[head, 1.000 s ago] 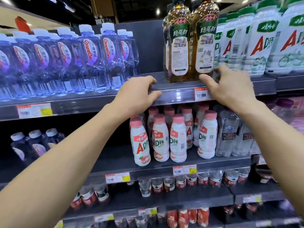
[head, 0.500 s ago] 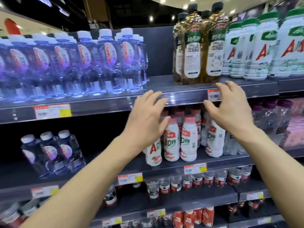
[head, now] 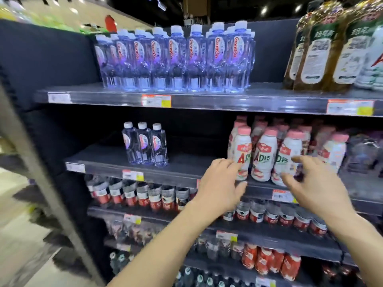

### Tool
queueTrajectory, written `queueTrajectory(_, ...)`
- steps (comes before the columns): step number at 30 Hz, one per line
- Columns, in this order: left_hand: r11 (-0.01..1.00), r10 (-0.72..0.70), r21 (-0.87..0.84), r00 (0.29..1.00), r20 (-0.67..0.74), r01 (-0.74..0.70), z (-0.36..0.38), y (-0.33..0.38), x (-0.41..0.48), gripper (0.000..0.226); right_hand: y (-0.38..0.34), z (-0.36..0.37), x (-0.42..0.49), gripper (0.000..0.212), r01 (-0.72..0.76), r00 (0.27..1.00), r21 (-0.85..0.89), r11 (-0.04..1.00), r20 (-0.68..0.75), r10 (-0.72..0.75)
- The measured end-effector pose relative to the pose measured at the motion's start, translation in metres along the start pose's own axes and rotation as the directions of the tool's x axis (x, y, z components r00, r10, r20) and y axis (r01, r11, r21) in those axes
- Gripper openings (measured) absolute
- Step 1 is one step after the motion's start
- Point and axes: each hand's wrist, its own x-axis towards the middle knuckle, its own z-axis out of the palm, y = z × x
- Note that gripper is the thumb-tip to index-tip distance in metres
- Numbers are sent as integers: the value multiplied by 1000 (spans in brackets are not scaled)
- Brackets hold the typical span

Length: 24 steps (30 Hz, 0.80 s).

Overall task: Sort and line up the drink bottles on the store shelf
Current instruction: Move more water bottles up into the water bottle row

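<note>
Our left hand (head: pixel 217 181) and right hand (head: pixel 315 187) are spread and empty, just in front of the pink-capped milk bottles (head: pixel 262 156) at the front edge of the middle shelf (head: pixel 186 159). Tall and crowded, they could topple off the edge if we nudge carelessly.

Pink-capped bottles (head: pixel 262 156): "AD钙", red A, green D. Top-shelf water bottles (head: pixel 174 59): red "GanTen", roughly. Amber bottles (head: pixel 317 48), price tags (head: pixel 156 100): print too blurred.
</note>
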Motion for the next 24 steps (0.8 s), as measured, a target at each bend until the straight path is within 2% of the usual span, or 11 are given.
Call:
queueTrajectory(4,984,-167,-40,973,157,175,8,24,-64,51,-4,14,-54,49,25,986,7,1000,163,-25)
queueTrajectory(7,963,-263,-9,943,206,271,11,33,-109,51,-12,21,-87,49,35,964,48,998,263,-47)
queueTrajectory(16,933,-356,23,914,193,359,-8,39,-166,52,-59,23,-147,48,75,915,115,990,388,-115)
queueTrajectory(24,913,-401,32,882,248,407,-10,28,-203,40,-94,40,-182,49,92,872,187,978,458,-169)
